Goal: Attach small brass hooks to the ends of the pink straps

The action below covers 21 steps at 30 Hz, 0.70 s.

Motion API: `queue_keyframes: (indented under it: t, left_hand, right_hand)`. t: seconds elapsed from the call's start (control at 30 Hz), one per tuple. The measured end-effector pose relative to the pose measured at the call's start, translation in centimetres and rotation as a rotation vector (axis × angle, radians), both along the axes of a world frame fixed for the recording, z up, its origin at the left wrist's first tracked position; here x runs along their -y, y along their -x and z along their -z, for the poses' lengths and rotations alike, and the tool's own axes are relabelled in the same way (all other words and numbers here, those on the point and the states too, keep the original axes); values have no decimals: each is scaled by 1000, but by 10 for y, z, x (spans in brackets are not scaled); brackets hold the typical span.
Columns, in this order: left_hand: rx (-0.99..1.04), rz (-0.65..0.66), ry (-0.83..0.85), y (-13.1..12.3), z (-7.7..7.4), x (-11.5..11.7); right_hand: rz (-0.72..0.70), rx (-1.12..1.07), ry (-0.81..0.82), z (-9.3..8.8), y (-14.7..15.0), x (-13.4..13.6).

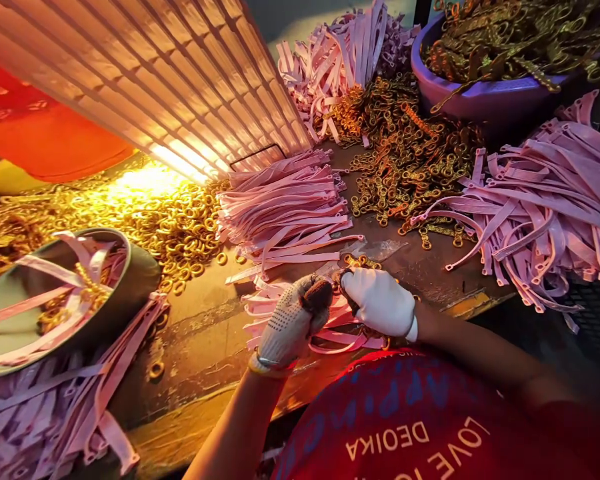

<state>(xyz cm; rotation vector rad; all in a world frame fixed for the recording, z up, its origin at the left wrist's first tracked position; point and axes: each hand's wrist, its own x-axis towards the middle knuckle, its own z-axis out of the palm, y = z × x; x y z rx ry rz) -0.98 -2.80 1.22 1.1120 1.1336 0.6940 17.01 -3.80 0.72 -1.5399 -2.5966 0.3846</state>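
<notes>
My left hand (296, 315), in a dotted knit glove, is closed with its fingertips pinched together. Close beside it, my right hand (381, 301) wears a white glove with bare-looking dark fingertips and is also closed. The two sets of fingertips nearly meet; whatever they pinch is too small and covered to make out. Under and behind both hands lie loose pink straps (265, 307). A few gold links (363, 261) sit just beyond my right hand, by a scrap of clear plastic (380, 249).
A neat stack of pink straps (290, 203) lies ahead. Gold rings (180, 227) spread to the left near a tilted bowl (145, 267). Gold links (405, 153), more straps (555, 193) and a purple basin (480, 100) stand right. A ribbed panel (180, 60) leans over the back; beyond it shows someone's orange clothing (45, 133).
</notes>
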Motion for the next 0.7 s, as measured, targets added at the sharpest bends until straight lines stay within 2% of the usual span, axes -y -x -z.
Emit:
queue_keyframes:
  t: [0.17,0.3,0.4,0.47,0.53,0.63,0.7]
  left_hand:
    - [-259,55,-135,1,-5,5]
    - [-233,117,-122,5,4,6]
    - [-392,112,-361,4,17,10]
    - [-450,149,-448,4,24,13]
    - [-396,167,-394,5,28,16]
    - [-282,102,-275,8,29,19]
    - [-269,71,-272,8,30,23]
  right_hand:
    - [-65,100,-168,14,10,5]
    - [-44,114,-252,22,10,6]
    - [-76,146,-184,21,7,5]
    - [-102,177,-121,16,5,5]
    - [-98,177,-65,8,4,4]
    - [-98,107,18,-7,1,4]
    - [-100,96,101,-16,1,4]
